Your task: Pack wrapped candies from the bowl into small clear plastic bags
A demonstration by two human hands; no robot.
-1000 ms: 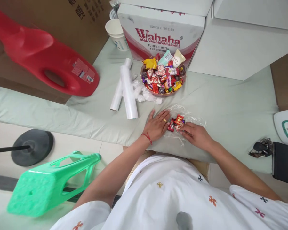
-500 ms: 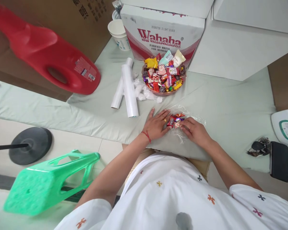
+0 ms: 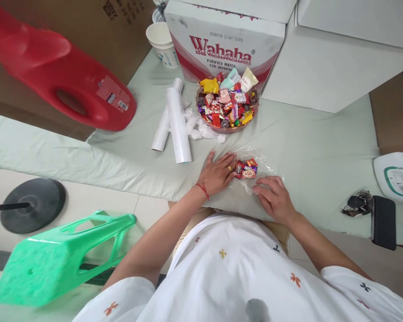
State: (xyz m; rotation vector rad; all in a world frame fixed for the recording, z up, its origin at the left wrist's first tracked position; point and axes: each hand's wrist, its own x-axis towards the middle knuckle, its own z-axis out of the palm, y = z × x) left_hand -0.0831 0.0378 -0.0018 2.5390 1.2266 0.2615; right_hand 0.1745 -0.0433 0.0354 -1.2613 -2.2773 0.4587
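Several wrapped candies (image 3: 246,169) lie in a small cluster on a sheet of clear plastic film (image 3: 265,165) near the table's front edge. My left hand (image 3: 218,172) rests flat with its fingers spread, its fingertips at the left side of the cluster. To the right, my right hand (image 3: 274,197) is just off the candies, over the film's lower right edge, its fingers loosely curved and apart with no candy in them. Behind the film stands a bowl (image 3: 228,129) heaped with wrapped candies.
Two white rolls (image 3: 178,127) lie crossed left of the bowl beside crumpled film pieces (image 3: 203,129). A Wahaba-style water carton (image 3: 221,49), paper cups (image 3: 164,44) and a red jug (image 3: 70,85) stand behind. Keys (image 3: 357,203) and a phone (image 3: 383,222) lie right. A green stool (image 3: 63,259) is below left.
My right hand has drawn back from the candies, down and slightly right, leaving the cluster uncovered. My left hand stays beside it. The whole view has shifted slightly.
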